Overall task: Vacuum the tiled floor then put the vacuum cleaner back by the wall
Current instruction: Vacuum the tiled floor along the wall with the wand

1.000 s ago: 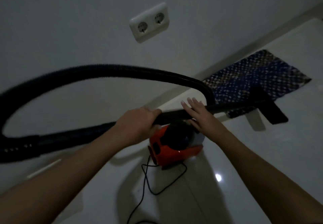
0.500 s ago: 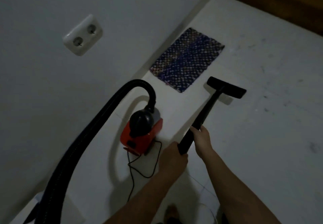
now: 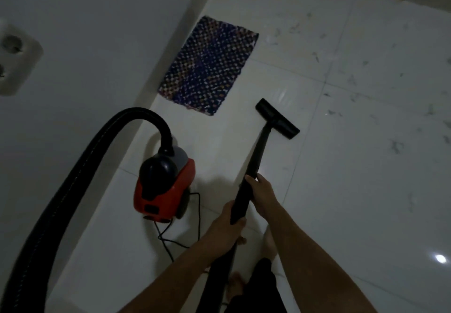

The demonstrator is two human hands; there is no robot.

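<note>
On the white tiled floor [image 3: 341, 190], in the head view, the black floor nozzle [image 3: 277, 118] is seen down on a tile near the lower right corner of the patterned blue mat [image 3: 210, 66], apart from it. The wand [image 3: 256, 156] is gripped by both hands. The right hand [image 3: 262, 194] is wrapped round it further toward the nozzle, and the left hand [image 3: 227, 229] is curled round its near end.

A second ago the wand was held level above the cleaner, with the right hand's fingers laid straight on it. Half a second ago it was already angled down and held by both hands as now.

The red and black vacuum cleaner [image 3: 166, 190] stands on the floor just beside the wall [image 3: 97, 32], left of the hands, as it did half a second ago. Its ribbed hose [image 3: 80, 181] arches up from its top and runs down the left of the picture, and a thin power cord [image 3: 195, 215] trails on the tile behind it.

The wall socket [image 3: 14, 56] has slid to the left edge since the earlier picture, and more floor is now shown on the right, where small dark scraps [image 3: 395, 146] are scattered. A bare foot [image 3: 235, 286] is visible below the hands.
</note>
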